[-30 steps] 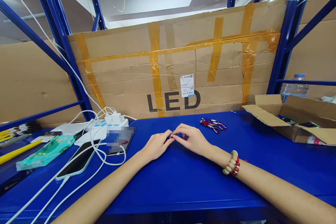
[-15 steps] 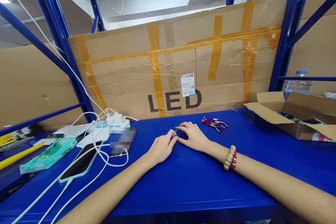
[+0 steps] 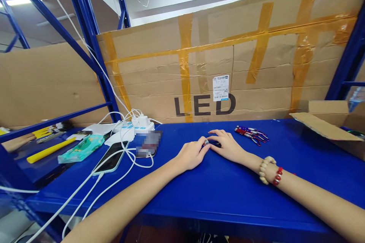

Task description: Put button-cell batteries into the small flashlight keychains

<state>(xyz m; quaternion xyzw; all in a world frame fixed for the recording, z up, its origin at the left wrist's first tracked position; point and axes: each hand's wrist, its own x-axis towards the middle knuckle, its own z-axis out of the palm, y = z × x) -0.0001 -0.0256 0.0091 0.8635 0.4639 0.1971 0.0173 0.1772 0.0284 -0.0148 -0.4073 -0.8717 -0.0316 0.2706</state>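
My left hand (image 3: 194, 154) rests on the blue shelf top with thumb and forefinger pinched on a small shiny piece (image 3: 206, 142). Close on its right, my right hand (image 3: 228, 146) curls over a slim dark thing (image 3: 217, 144), mostly covered by the fingers. The fingertips of both hands meet, or nearly so, at the shiny piece. Exactly what kind of thing they hold is too small and hidden to tell. Beyond my right hand lies a loose bunch of red and purple pens (image 3: 251, 134).
On the left, charging cables run from a white power strip (image 3: 142, 123) to a phone (image 3: 111, 158) and a second, blurred device (image 3: 148, 144). A green packet (image 3: 82, 148) and a yellow rod (image 3: 51, 150) lie farther left. An open cardboard box (image 3: 327, 126) stands right; a cardboard wall (image 3: 159, 83) closes the back.
The view has turned a little left, so everything sits farther right in the picture. Both hands keep their place and their grip at the small shiny piece.
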